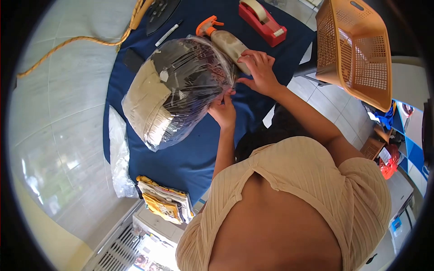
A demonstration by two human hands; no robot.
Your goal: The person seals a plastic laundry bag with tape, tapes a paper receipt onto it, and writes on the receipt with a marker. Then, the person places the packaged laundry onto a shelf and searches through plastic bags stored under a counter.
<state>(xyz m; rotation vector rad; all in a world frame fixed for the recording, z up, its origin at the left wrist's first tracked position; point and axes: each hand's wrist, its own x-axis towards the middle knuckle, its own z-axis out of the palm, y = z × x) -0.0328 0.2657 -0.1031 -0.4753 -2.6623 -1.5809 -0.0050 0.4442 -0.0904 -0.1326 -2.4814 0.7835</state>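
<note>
A clear plastic bag (181,90) full of folded beige and dark clothes lies on the dark blue cloth (181,158). My left hand (223,109) is closed on the gathered edge of the bag at its right end. Just beyond it my right hand (261,74) has its fingers curved and apart, with the thumb close to the same edge; nothing is seen held in it. Behind that hand lies a spray bottle (228,45) with an orange nozzle, touching or very near the bag.
A red tape dispenser (266,25), a white marker (168,35) and an iron (160,16) with a corded handle lie at the far side. An orange basket (332,45) stands right. Flat plastic (119,153) and folded clothes (165,201) lie at the left edge.
</note>
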